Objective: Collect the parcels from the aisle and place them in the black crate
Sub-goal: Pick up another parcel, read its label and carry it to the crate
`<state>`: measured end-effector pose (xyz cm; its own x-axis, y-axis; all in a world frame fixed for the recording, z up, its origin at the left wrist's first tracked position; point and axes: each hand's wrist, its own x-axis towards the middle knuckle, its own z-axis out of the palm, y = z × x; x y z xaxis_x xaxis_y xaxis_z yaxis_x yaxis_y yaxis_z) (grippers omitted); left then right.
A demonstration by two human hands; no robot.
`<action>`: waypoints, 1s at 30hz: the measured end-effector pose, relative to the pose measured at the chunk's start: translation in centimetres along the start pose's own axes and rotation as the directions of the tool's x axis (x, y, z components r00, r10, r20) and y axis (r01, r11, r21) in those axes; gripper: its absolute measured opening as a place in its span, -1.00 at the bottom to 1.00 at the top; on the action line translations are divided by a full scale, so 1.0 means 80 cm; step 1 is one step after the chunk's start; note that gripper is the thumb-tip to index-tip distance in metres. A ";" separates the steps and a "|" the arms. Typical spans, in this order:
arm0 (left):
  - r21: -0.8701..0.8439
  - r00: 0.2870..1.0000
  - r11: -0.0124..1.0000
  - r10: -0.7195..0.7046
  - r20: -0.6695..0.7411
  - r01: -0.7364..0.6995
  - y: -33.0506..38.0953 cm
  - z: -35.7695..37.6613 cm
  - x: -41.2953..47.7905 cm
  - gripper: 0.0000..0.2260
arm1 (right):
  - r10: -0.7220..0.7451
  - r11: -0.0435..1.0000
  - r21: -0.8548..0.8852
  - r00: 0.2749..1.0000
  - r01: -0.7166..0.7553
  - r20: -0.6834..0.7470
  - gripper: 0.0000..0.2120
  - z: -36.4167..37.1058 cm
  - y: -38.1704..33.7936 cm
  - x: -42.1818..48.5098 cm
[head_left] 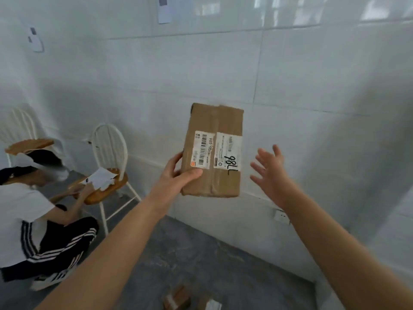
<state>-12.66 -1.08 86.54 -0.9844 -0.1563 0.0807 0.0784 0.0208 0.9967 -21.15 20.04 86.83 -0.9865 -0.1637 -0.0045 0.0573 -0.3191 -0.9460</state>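
A white tiled wall (312, 74) fills the background and meets a grey floor (201, 253) below. The brown cardboard parcel (212, 182) is held up in the air in front of the wall, standing on its short end. The left hand (172, 177) grips it at its lower left corner: the thumb (192, 173) is laid across the front face just under a barcode label (204, 149), and the fingers (175, 159) curl round the left edge to the back, so the parcel rises above and to the right of them. A second white label (228, 153) beside the first carries black handwriting.

The right hand (271, 171) is raised near the parcel's right edge, apart from it, holding nothing. Its fingers (277, 151) are straight and spread, with the palm turned toward the box.

Below both forearms, two more small parcels (176, 297) lie blurred on the floor at the bottom edge. Left of the left hand's fingers stands a white chair (109, 148) with a wooden seat and torn paper on it. A crouching person (29, 209) in a white top and striped dark trousers is beside it. A wall socket (280, 216) sits low on the wall under the right wrist.
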 end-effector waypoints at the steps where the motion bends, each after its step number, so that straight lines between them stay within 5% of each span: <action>1: 0.053 0.999 0.999 -0.007 0.051 0.004 0.006 0.013 0.007 -0.40 | -0.032 0.999 -0.038 0.999 0.032 -0.001 -0.33 -0.025 -0.021 0.010; 6: 0.247 0.932 0.966 -0.022 0.362 -0.073 0.039 0.107 0.038 -0.49 | -0.073 0.959 -0.261 0.986 0.110 0.147 -0.31 -0.153 -0.112 0.020; 11: 0.265 0.871 0.953 -0.002 0.490 -0.147 0.066 0.227 0.067 -0.44 | 0.044 0.913 -0.396 0.938 0.103 0.344 -0.44 -0.285 -0.156 -0.001; 19: -0.161 0.898 0.971 0.226 0.378 -0.177 0.056 0.461 0.095 -0.34 | -0.231 0.929 -0.288 0.972 0.234 0.045 -0.47 -0.477 -0.227 -0.046; 30: -0.377 0.693 0.926 0.284 0.662 -0.019 0.060 0.721 0.096 -0.56 | -0.406 0.908 -0.266 0.836 0.324 -0.368 -0.49 -0.630 -0.277 -0.151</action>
<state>-28.94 54.81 91.44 -0.7646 0.5517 0.3333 0.1505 -0.3500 0.9246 -18.26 76.10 91.52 -0.9047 0.3367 0.2611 -0.3083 -0.0943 -0.9466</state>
